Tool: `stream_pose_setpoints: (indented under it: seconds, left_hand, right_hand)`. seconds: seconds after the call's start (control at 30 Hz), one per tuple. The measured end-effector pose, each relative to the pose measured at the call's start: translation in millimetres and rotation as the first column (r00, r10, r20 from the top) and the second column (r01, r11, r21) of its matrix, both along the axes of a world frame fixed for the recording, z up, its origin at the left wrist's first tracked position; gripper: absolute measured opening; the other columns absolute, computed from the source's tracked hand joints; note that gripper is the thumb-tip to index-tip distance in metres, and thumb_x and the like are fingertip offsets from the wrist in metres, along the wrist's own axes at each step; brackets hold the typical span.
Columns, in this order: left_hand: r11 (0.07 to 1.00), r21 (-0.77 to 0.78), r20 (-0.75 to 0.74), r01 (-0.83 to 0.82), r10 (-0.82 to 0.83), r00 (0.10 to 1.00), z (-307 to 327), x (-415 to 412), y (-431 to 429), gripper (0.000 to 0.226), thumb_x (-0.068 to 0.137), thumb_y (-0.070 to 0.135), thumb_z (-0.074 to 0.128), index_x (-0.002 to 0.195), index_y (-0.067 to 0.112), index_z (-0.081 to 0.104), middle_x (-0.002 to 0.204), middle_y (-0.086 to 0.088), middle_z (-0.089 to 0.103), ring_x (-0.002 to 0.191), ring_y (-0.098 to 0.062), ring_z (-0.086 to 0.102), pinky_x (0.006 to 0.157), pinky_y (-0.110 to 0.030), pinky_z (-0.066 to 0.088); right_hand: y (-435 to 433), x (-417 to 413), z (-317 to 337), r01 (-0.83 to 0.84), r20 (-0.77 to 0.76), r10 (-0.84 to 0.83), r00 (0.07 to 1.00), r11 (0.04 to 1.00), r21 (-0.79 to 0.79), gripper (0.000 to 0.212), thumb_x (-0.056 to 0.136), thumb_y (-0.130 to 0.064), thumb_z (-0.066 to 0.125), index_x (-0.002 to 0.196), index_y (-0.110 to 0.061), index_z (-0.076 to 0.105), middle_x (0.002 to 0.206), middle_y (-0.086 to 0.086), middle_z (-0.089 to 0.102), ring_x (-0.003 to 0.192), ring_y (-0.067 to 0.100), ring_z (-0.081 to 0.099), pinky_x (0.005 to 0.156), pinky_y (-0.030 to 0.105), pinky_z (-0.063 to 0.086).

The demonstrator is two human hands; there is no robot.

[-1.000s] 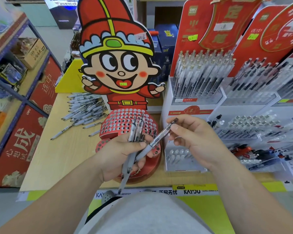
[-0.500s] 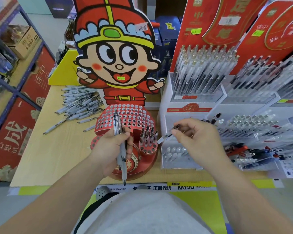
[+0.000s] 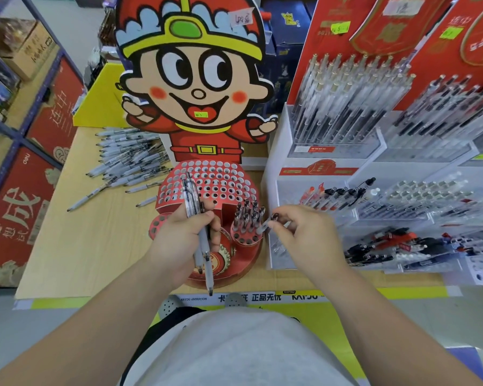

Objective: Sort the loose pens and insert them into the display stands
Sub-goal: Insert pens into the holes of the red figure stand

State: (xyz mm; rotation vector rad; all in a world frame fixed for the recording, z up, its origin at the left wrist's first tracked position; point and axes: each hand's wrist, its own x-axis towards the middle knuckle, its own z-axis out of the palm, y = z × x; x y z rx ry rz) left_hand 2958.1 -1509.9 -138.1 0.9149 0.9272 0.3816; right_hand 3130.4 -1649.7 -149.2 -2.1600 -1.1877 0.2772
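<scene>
Pinching pen [image 3: 266, 224], right hand [image 3: 304, 238]; left hand [image 3: 179, 238] fisted round pen bundle [image 3: 191, 201].

Strip [image 3: 190, 298]: at 6 o'clock we read "KAYOU ANIMATION" and "正品无忧".
Red box [image 3: 20, 207]: at 9 o'clock we read "成".

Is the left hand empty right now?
No, the left hand grips a bundle of clear plastic pens with grey grips.
</scene>
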Motion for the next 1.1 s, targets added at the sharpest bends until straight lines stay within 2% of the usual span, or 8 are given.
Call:
stream_pose_setpoints:
  seconds: [0.13,0.3,0.57,0.73,0.83,0.97,1.1]
  left_hand:
    - [1.000,-0.002,0.003,0.009,-0.009,1.000,1,-1,0,0.014,0.105,0.003,0.045,0.106,0.011,0.057,0.074,-0.010,0.056,0.060,-0.023,0.050,0.056,-0.036,0.045]
    - [1.000,0.006,0.001,0.028,-0.028,1.000,2,-3,-1,0.014,0.105,0.003,0.045,0.107,0.010,0.056,0.075,-0.009,0.057,0.060,-0.022,0.051,0.056,-0.035,0.046]
    - [0.999,0.011,0.004,0.051,-0.051,0.999,5,-5,-2,0.014,0.104,0.002,0.045,0.108,0.009,0.056,0.076,-0.011,0.057,0.060,-0.023,0.052,0.056,-0.036,0.046]
    - [0.998,0.013,0.003,0.062,-0.062,0.998,5,-5,-2,0.015,0.104,0.001,0.045,0.107,0.010,0.056,0.075,-0.009,0.058,0.059,-0.022,0.052,0.057,-0.036,0.046]
    - [0.997,0.020,0.008,0.078,-0.078,0.997,7,-4,-3,0.015,0.104,0.001,0.044,0.107,0.009,0.056,0.076,-0.010,0.059,0.060,-0.023,0.053,0.057,-0.036,0.046]
    - [0.993,0.024,0.032,0.112,-0.112,0.993,11,-2,-4,0.017,0.103,0.000,0.044,0.112,0.008,0.057,0.078,-0.010,0.059,0.061,-0.023,0.052,0.057,-0.035,0.046]
    - [0.978,0.026,0.073,0.206,-0.207,0.976,23,2,-3,0.026,0.101,-0.003,0.043,0.122,0.004,0.058,0.082,-0.013,0.059,0.061,-0.023,0.049,0.054,-0.032,0.041]
  right_hand:
    - [7,-3,-4,-0.009,0.053,0.011,0.999,0.999,-0.032,0.014,0.087,-0.027,0.076,0.101,-0.022,0.076,0.083,-0.008,0.071,0.066,0.011,0.059,0.066,0.032,0.053]
    - [11,-7,-11,-0.008,0.085,0.014,0.996,0.997,-0.080,0.024,0.087,-0.029,0.076,0.109,-0.018,0.076,0.090,0.001,0.075,0.076,0.021,0.069,0.072,0.039,0.057]
    - [15,-7,-14,0.017,0.079,-0.006,0.997,0.990,-0.138,0.025,0.088,-0.032,0.075,0.108,-0.018,0.076,0.091,0.001,0.076,0.080,0.023,0.070,0.072,0.038,0.057]
    - [16,-8,-15,0.027,0.068,-0.019,0.997,0.992,-0.120,0.017,0.086,-0.027,0.077,0.099,-0.016,0.077,0.085,0.002,0.075,0.074,0.024,0.068,0.068,0.039,0.057]
    - [15,-9,-15,0.025,0.060,-0.018,0.998,0.993,-0.115,0.016,0.086,-0.027,0.077,0.098,-0.015,0.076,0.083,0.002,0.074,0.072,0.023,0.067,0.067,0.039,0.057]
    - [15,-7,-13,0.017,0.038,-0.013,0.999,0.992,-0.122,0.024,0.087,-0.031,0.076,0.106,-0.017,0.075,0.087,-0.002,0.074,0.076,0.019,0.067,0.071,0.037,0.056]
    - [11,-10,4,0.034,-0.053,-0.034,0.998,0.999,0.000,0.035,0.091,-0.041,0.068,0.118,-0.019,0.071,0.081,-0.013,0.068,0.067,0.006,0.059,0.069,0.030,0.051]
